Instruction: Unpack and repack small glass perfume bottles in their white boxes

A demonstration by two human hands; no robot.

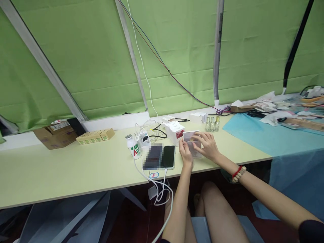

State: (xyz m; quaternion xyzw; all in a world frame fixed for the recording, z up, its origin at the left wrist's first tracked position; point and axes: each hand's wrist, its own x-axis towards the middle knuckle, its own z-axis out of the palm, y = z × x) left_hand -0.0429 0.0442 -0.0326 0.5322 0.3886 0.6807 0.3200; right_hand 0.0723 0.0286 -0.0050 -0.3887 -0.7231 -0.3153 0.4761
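Observation:
Close to the table's front edge, my left hand [186,154] grips a small white paper box [194,153] along its left side. A flap stands up at the top of the box. My right hand [207,145] is at the box's upper right, with thumb and fingertips on it. What is inside the box cannot be made out. Just behind stands a white carton [174,132] with a red patch. Several small glass bottles [212,125] stand behind my right hand. Left of my left hand lies a phone [168,157] with a cable plugged in.
A white bottle [133,147], a blurred dark rectangle [153,156] and tangled white cables [141,172] lie to the left. Farther left are yellow boxes [95,136] and a brown carton [54,135]. Blue sheeting [249,135] with clutter covers the right.

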